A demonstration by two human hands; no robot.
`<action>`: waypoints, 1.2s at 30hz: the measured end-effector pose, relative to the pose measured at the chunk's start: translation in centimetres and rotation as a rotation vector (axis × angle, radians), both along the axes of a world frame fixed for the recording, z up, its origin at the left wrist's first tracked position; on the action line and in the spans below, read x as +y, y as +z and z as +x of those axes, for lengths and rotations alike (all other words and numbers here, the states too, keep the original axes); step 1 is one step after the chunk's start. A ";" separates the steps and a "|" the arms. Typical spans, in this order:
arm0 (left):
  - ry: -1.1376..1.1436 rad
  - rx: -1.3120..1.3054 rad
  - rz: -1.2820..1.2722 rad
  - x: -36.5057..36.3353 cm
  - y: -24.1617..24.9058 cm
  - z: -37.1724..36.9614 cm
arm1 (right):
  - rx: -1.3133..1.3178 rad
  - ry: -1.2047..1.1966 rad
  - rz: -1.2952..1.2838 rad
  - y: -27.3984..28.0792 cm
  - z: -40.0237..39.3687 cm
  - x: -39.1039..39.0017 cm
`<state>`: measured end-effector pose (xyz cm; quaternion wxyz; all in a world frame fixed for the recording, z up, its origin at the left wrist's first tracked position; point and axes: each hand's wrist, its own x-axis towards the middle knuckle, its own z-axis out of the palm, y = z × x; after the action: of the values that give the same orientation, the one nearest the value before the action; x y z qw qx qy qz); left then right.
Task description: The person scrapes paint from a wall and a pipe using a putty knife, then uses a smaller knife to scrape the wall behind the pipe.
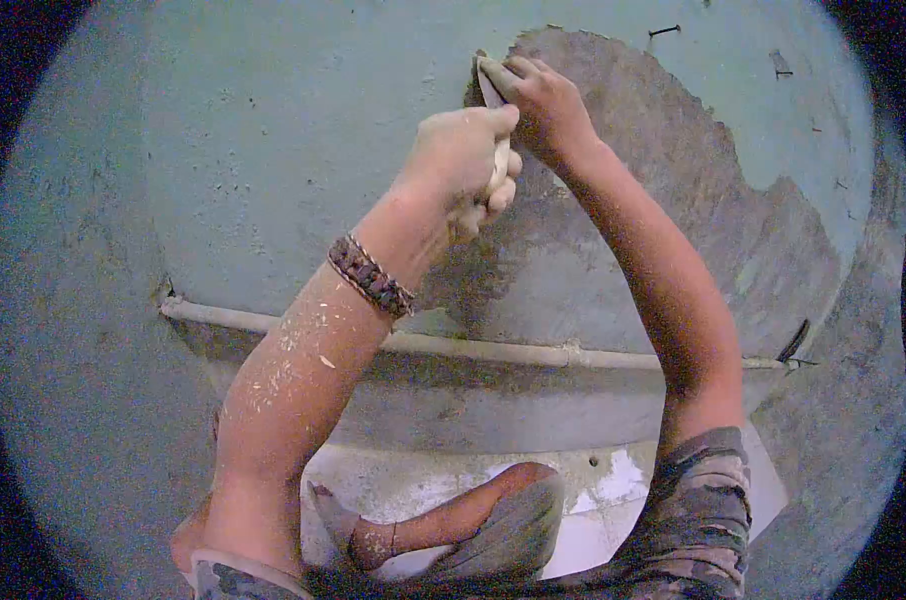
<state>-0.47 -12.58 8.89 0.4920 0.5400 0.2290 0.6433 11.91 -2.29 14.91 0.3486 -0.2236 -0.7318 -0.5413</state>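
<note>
My left hand (468, 160), below a braided bracelet (370, 275) at the wrist, is closed round the pale handle of a scraper (491, 92). The scraper's blade points up against the wall. My right hand (538, 100) has its fingers bent at the blade's upper end, pressing there beside the edge of the green paint (323, 110). To the right and below spreads a bare grey-brown patch (663, 150) with a ragged border. Pale flakes cling to my left forearm.
A pale pipe (453, 347) runs across the wall below the hands. Nails (664, 31) stick out at the upper right. A bent bare leg (453, 520) shows at the bottom, above a light floor (598, 535).
</note>
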 end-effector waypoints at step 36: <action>0.014 0.001 0.023 0.6 1.9 -0.2 | 0.015 0.122 0.113 1.9 -0.2 1.5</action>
<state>-0.63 -11.96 10.83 0.4812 0.5441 0.2257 0.6492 11.67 -0.75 16.80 0.3984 -0.1625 -0.7097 -0.5578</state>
